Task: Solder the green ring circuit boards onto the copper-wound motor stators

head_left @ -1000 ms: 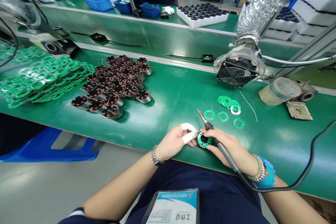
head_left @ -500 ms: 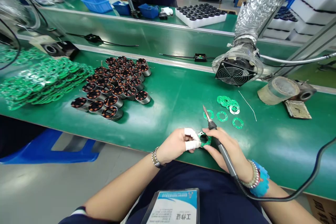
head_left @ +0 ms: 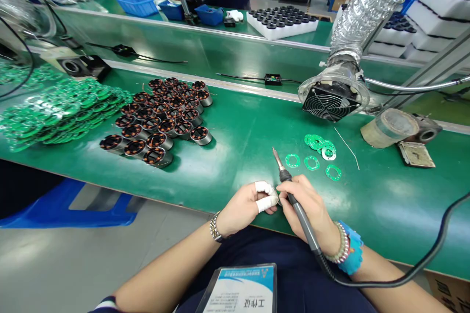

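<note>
Green bench mat [head_left: 235,146], lit from above; fume-extractor fan [head_left: 332,102] at its far side. Nearer than the fan, at the bench's front edge, the right hand [head_left: 308,205] is closed round a soldering iron [head_left: 293,200], slim black handle, bare metal tip tilted up and away. Left hand [head_left: 244,205], fingertips [head_left: 266,195] taped white, pinches toward the right; what it holds is hidden. Loose green ring boards [head_left: 317,154] lie between hands and fan.
</note>
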Tool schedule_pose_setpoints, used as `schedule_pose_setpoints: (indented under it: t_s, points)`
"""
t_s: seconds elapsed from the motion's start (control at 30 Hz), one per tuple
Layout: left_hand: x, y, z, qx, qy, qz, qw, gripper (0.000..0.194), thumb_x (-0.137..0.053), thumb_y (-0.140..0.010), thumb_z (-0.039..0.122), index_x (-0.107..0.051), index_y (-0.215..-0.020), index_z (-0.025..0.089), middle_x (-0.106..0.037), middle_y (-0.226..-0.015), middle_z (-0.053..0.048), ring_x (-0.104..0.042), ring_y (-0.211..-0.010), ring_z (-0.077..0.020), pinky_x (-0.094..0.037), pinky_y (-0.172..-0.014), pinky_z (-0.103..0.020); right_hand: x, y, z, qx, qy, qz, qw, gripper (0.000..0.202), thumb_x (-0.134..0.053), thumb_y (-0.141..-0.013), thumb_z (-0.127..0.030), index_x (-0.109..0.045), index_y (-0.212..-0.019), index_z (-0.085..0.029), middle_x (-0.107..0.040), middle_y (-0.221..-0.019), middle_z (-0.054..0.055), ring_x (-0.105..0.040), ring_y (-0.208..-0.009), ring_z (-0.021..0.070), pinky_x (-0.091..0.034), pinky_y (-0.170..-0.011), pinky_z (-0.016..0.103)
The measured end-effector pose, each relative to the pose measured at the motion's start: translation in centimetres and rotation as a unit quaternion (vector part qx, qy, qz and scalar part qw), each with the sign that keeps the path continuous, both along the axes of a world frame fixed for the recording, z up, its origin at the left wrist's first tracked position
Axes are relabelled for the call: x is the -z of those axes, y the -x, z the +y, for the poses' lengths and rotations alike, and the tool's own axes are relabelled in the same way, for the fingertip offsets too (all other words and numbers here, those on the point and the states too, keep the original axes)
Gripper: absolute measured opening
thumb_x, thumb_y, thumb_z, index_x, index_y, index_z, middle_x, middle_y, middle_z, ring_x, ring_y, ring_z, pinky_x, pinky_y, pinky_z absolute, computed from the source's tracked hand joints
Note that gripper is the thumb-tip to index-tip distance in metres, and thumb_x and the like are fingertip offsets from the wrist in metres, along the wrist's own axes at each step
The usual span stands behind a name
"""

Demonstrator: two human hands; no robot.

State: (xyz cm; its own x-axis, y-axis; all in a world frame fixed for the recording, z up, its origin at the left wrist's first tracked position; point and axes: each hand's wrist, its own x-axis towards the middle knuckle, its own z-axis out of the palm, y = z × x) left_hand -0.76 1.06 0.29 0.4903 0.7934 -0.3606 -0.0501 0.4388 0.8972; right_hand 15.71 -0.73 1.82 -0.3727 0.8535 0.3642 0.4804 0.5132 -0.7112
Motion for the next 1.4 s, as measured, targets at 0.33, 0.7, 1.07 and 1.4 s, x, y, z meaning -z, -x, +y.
schedule_pose_setpoints:
  t_s: [0.33, 0.7, 1.07, 1.4]
  points:
    - [0.2, 0.4, 0.1, -0.012, 0.032, 0.001, 0.999, 0.017, -0.064, -0.071, 0.026, -0.055, -0.071, 0.012, -0.063, -0.064, -0.002, -0.061, -0.062, -0.0126, -0.05, -0.065, -0.027, -2.2, -4.4, -1.6, 0.01, 0.003, 0.05, 0.999, 0.031, -0.057, -0.079, -0.009, -0.059, -0.108, -0.019, -0.06, -0.072, 0.003, -0.054, -0.065, 0.0148, -0.046, -0.058, 0.029]
    - [0.5, 0.6, 0.3, 0.0, 0.03, 0.0, 1.0, 0.011, -0.062, -0.072, 0.022, -0.056, -0.072, 0.013, -0.064, -0.066, -0.002, -0.062, -0.066, -0.013, -0.049, -0.069, -0.028, -2.3, -5.1, -1.8, 0.036, 0.055, 0.063, 0.996, 0.021, -0.056, -0.078, -0.01, -0.065, -0.095, -0.019, -0.063, -0.071, 0.004, -0.056, -0.065, 0.0154, -0.047, -0.056, 0.029]
    - [0.5, 0.7, 0.5, 0.012, 0.019, -0.004, 1.0, 0.01, -0.063, -0.071, 0.022, -0.057, -0.07, 0.014, -0.065, -0.066, -0.001, -0.062, -0.065, -0.0125, -0.048, -0.068, -0.027, -2.5, -4.7, -1.7, 0.006, 0.055, 0.076, 0.996, 0.022, -0.055, -0.078, -0.009, -0.066, -0.094, -0.019, -0.064, -0.071, 0.004, -0.057, -0.063, 0.0155, -0.048, -0.055, 0.03]
    - [0.4, 0.4, 0.4, 0.008, 0.006, 0.034, 0.999, 0.007, -0.059, -0.072, 0.019, -0.055, -0.07, 0.014, -0.064, -0.063, -0.001, -0.061, -0.062, -0.0128, -0.047, -0.066, -0.027, -2.8, -4.5, -1.7, -0.002, 0.046, 0.071, 0.996, 0.022, -0.055, -0.078, -0.008, -0.066, -0.093, -0.019, -0.064, -0.069, 0.005, -0.057, -0.062, 0.0154, -0.048, -0.054, 0.03]
